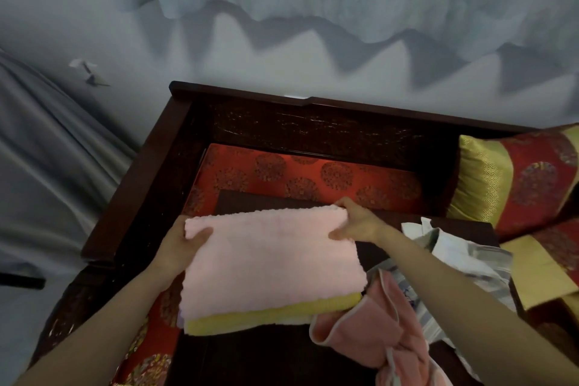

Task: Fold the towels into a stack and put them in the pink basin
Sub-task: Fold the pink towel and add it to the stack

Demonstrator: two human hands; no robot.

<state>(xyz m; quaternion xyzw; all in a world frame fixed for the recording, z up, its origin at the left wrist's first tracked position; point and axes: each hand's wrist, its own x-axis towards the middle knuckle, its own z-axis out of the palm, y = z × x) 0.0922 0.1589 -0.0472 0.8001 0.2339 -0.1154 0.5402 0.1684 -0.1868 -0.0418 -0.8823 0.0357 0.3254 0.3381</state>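
Head view: our left hand and right hand each grasp a far corner of the folded pink towel at frame centre, thumbs on top, fingers beneath — a grip that, we judge, keeps the stack square. It sits atop a folded yellow towel on the dark wooden table. To the lower right lie an unfolded salmon towel and a pale cloth. No pink basin is in view.
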